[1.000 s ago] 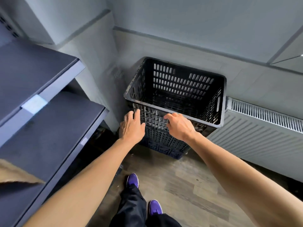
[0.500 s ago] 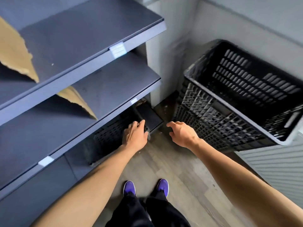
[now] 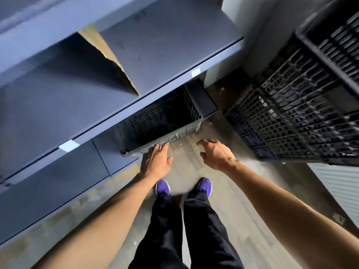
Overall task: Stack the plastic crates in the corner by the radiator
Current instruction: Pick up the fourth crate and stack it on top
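Looking down from my head: the grey crate [image 3: 165,121] sits on the floor, tucked under the front edge of the lowest shelf [image 3: 155,55], near its right end. My left hand [image 3: 155,162] reaches its near rim with straight fingers and grips nothing; I cannot tell whether it touches. My right hand [image 3: 215,154] hangs loosely curled and empty. The stacked crates [image 3: 291,113] stand to the right, by the radiator [image 3: 340,181]. If I lift too early, the rim could snag the shelf edge. A one-handed pull could slew the crate.

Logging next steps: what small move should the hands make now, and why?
Probably grip the near rim of the grey crate and slide it out: it sits under the shelf, left hand at its rim, right hand open, holding nothing.
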### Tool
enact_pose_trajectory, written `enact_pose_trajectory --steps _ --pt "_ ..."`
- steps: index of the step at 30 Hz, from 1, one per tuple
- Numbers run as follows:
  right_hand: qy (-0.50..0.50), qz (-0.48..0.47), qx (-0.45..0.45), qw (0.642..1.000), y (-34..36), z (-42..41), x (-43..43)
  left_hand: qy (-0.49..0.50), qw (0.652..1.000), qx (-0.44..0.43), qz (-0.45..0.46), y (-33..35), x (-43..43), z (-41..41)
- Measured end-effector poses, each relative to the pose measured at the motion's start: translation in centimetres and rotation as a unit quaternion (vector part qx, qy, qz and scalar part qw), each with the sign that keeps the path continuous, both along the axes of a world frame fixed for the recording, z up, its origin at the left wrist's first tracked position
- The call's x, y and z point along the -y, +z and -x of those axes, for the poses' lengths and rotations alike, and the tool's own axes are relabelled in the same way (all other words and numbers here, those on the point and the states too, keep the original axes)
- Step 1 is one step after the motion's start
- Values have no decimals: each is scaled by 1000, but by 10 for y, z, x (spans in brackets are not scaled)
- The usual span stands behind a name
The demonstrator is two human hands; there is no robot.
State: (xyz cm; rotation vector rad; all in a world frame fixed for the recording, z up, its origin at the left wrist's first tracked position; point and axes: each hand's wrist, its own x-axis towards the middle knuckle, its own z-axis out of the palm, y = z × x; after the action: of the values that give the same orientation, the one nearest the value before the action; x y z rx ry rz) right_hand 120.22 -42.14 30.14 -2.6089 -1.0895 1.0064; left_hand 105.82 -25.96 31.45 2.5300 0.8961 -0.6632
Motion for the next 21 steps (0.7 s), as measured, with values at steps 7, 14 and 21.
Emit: enact_pose_trajectory --steps 7,14,21 --pt "-11 36 -21 999 -61 33 -17 22 998 -35 46 -65 -26 36" --pt "11 44 -20 999 -110 42 -37 32 998 -32 52 -115 -54 46" --pt "44 22 6 999 -167 29 -73 25 999 -1 20 -175 -94 44"
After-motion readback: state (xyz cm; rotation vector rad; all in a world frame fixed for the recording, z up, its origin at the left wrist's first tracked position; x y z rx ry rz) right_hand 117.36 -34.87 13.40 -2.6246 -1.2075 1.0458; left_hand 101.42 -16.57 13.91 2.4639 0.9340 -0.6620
